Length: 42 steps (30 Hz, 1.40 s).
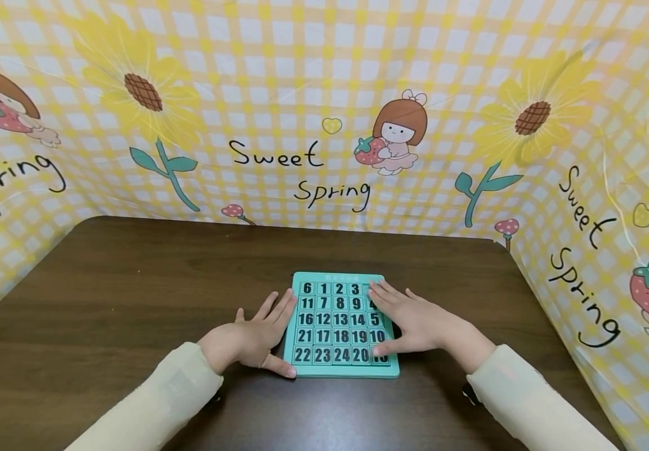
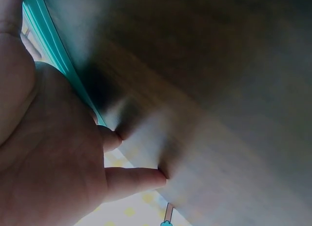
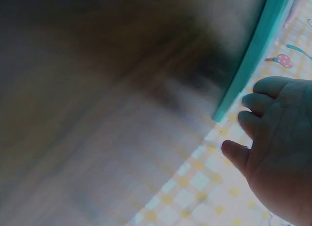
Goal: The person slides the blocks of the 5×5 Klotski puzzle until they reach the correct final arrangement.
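Observation:
A turquoise number sliding puzzle [image 1: 347,371] lies flat on the table, its tiles printed with black numbers. My left hand [image 1: 258,338] rests along its left side, fingers straight and spread, thumb at the near left corner. In the left wrist view, the palm and two outstretched fingers of that hand [image 2: 58,153] show beside the puzzle's edge [image 2: 58,50]. My right hand [image 1: 417,321] lies over the right side, fingertips at the top right slot and thumb on the tile marked 15 [image 1: 381,360]. Those fingers are extended and partly cover the right column.
The brown wooden table [image 1: 133,282] reaches back to a yellow checked cloth [image 1: 279,75] printed with flowers and lettering. This cloth hangs along the back and both sides.

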Each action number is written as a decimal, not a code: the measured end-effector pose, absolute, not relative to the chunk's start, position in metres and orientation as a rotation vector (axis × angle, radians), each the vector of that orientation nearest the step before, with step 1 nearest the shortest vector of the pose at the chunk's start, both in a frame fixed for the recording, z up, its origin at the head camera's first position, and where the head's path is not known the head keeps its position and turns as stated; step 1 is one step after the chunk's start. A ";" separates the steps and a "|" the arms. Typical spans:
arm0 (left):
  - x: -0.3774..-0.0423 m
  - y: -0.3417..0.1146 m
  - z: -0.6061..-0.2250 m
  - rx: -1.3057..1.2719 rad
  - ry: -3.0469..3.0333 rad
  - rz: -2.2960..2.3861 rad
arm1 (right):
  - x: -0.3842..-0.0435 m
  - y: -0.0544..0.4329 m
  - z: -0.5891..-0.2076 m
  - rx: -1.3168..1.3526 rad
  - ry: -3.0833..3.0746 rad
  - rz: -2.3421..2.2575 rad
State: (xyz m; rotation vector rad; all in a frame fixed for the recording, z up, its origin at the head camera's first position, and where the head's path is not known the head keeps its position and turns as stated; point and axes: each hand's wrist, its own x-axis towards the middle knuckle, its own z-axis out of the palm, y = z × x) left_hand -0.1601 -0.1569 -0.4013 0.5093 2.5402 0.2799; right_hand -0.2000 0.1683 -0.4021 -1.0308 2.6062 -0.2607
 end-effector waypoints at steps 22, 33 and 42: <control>-0.161 -0.158 -0.399 0.502 2.537 0.266 | -0.178 0.180 -0.401 -0.986 2.629 -0.235; -0.161 -0.157 -0.400 0.515 2.536 0.271 | -0.191 0.179 -0.401 -0.947 2.617 -0.250; -0.161 -0.156 -0.400 0.506 2.534 0.276 | -0.202 0.177 -0.402 -0.927 2.609 -0.267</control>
